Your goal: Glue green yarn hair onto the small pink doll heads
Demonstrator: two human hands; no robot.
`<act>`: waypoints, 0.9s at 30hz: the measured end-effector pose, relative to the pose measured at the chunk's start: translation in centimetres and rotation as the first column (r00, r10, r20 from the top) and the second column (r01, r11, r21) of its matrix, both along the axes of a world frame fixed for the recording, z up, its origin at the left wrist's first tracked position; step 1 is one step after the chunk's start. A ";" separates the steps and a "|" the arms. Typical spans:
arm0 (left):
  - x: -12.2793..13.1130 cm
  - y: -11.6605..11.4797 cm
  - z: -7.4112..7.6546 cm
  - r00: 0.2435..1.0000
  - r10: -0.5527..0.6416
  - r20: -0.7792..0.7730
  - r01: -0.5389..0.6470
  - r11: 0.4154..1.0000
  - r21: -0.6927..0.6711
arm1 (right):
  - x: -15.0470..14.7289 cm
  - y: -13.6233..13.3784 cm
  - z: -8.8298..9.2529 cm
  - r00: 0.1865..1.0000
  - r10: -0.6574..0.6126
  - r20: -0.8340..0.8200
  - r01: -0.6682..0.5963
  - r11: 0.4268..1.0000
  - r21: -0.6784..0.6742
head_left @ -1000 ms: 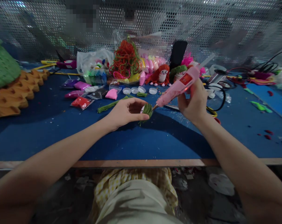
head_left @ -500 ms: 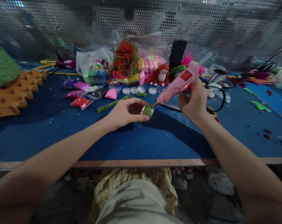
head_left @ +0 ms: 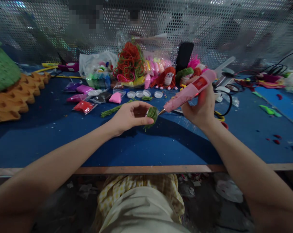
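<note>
Between the thumb and fingers of my left hand (head_left: 129, 119) is a small doll head (head_left: 151, 117) wrapped in green yarn, with loose strands hanging below it. My right hand (head_left: 201, 108) grips a pink glue gun (head_left: 189, 92), a clear glue stick poking out of its back end. The gun's metal nozzle points down and left, at or very near the right side of the green yarn; whether it touches I cannot tell. Behind my left hand lies a bundle of cut green yarn (head_left: 112, 110) on the blue table (head_left: 136, 149).
Several white round caps (head_left: 158, 94) lie beyond my hands. Small bags of coloured clay, such as a red one (head_left: 83, 107), sit at left. Further back are a red and green yarn heap (head_left: 130, 61), a red-haired doll (head_left: 169, 77) and a black phone-like slab (head_left: 184, 55). An orange egg tray (head_left: 17, 94) stands left.
The doll head has turned in my left hand, so more green yarn and the loose strands show. My right hand has tilted the glue gun flatter, its back end shifting right and down.
</note>
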State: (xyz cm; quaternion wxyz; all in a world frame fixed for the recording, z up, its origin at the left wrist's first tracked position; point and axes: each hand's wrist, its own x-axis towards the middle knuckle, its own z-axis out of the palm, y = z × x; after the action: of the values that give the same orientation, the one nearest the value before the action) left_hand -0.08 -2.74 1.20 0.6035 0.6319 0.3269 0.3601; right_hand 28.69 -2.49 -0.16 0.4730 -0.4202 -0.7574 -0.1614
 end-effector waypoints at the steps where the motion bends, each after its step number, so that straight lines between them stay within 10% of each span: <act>1: 0.0 0.0 0.0 1.000 -0.005 -0.001 0.005 1.000 -0.002 | 0.0 0.0 -0.1 1.000 0.015 0.011 -0.016 1.000 0.019; 8: 0.0 0.1 0.0 1.000 -0.012 0.002 0.012 1.000 0.007 | -0.3 0.4 0.0 0.995 0.031 0.092 -0.047 0.983 0.178; 27: -0.1 0.1 0.0 0.996 -0.058 0.060 0.055 0.997 0.051 | -1.0 0.2 0.6 0.997 -0.068 -0.033 0.070 0.994 0.089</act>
State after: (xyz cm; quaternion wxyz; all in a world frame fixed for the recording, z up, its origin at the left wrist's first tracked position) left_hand -0.22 -2.69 1.20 0.6073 0.6443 0.2810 0.3703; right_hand 27.73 -2.29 0.44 0.4970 -0.4266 -0.7272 -0.2054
